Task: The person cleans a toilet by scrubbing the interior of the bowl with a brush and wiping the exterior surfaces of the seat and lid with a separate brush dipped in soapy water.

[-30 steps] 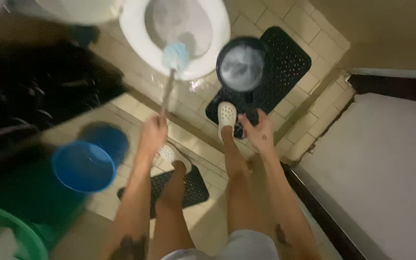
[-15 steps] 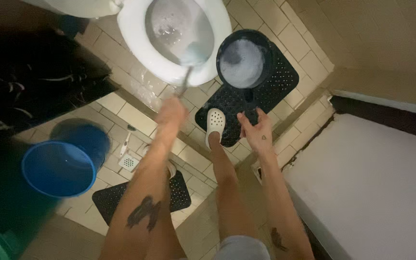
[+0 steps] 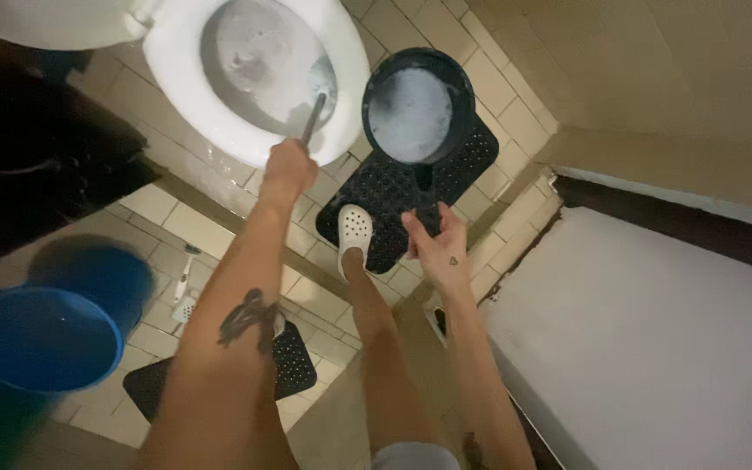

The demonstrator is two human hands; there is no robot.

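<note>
My left hand (image 3: 287, 165) grips the handle of a toilet brush (image 3: 313, 116) whose head is down inside the white toilet bowl (image 3: 184, 96), at the bowl's right side. My right hand (image 3: 435, 244) hovers open, fingers spread, holding nothing, just above the near edge of a black perforated mat (image 3: 398, 196). A dark round bucket of foamy water (image 3: 415, 109) stands on that mat, right of the toilet. My foot in a white clog (image 3: 354, 231) rests on the mat's near left part.
A blue bucket (image 3: 45, 335) stands at the lower left on the tiled floor. A second black mat (image 3: 293, 365) lies under my other leg. A small brush (image 3: 184, 278) lies near a floor drain. A raised white surface (image 3: 646, 331) fills the right side.
My left hand has pushed forward and the brush head has gone from the bowl's front rim down into the bowl. The view has shifted, and my right hand stays open near the mat.
</note>
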